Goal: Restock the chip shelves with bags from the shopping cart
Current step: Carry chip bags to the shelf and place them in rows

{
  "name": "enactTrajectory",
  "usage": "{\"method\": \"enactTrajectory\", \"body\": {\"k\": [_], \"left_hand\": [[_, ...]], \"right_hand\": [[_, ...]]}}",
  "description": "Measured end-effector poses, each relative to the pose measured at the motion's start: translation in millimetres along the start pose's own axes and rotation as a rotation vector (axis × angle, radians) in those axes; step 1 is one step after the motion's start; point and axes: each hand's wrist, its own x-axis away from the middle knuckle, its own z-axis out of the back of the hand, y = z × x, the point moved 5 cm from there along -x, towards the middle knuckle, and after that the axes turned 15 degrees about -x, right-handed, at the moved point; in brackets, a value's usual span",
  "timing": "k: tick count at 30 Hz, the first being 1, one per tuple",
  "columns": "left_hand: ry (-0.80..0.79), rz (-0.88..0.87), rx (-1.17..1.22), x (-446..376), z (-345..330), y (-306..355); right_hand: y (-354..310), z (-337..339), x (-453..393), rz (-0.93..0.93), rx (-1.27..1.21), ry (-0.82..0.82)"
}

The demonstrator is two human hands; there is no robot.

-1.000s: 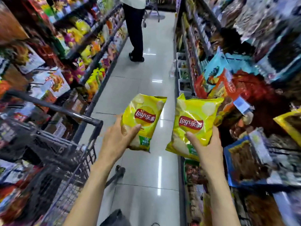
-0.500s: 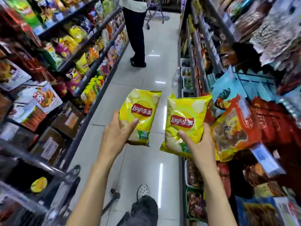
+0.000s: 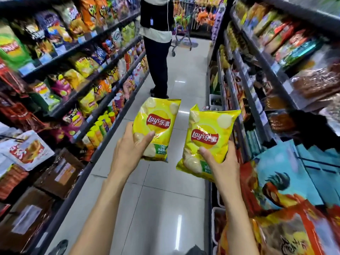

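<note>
Two yellow Lay's chip bags are held up side by side in the centre of the frame, above a pale tiled aisle floor [image 3: 161, 199]. The left chip bag [image 3: 156, 124] sits just left of centre, upright and leaning slightly right, with a red Lay's logo on its front. The left hand [image 3: 128, 150] grips it at the lower left edge, thumb pressed across the front and the other fingers curled behind. The right chip bag [image 3: 207, 137] is just right of centre and a little lower, tilted, close to the first bag but not touching it. The right hand [image 3: 222, 162] grips its lower right corner, thumb on the front, fingers wrapped behind. Both bare forearms reach in from the bottom edge.

Along the left side of the frame run the chip shelves [image 3: 79, 100], dark metal tiers packed with bags in yellow, orange, purple and green, and a row of yellow chip canisters [image 3: 101, 126] on a lower tier. In the lower left, brown cardboard boxes [image 3: 60, 172] stand on the bottom shelf, below a white snack packet [image 3: 27, 150].

Along the right side, another shelving unit [image 3: 257, 74] holds packaged snacks, blurred at the edges. A large teal and red bag with a rooster picture [image 3: 279, 183] fills the lower right.

At top centre, farther down the aisle, another person [image 3: 158, 57] in dark trousers stands facing away, with a shopping cart [image 3: 184, 37] beyond them.
</note>
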Motion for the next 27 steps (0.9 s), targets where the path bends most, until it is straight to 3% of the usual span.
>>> {"method": "enactTrajectory", "body": {"k": [12, 27], "left_hand": [[0.246, 0.021, 0.065, -269.6, -24.5, 49.9], [0.619, -0.035, -0.020, -557.0, 82.9, 78.8]], "right_hand": [[-25.8, -114.5, -315.5, 0.161, -0.091, -0.222], [-124.8, -351.9, -590.4, 0.391, -0.239, -0.465]]}}
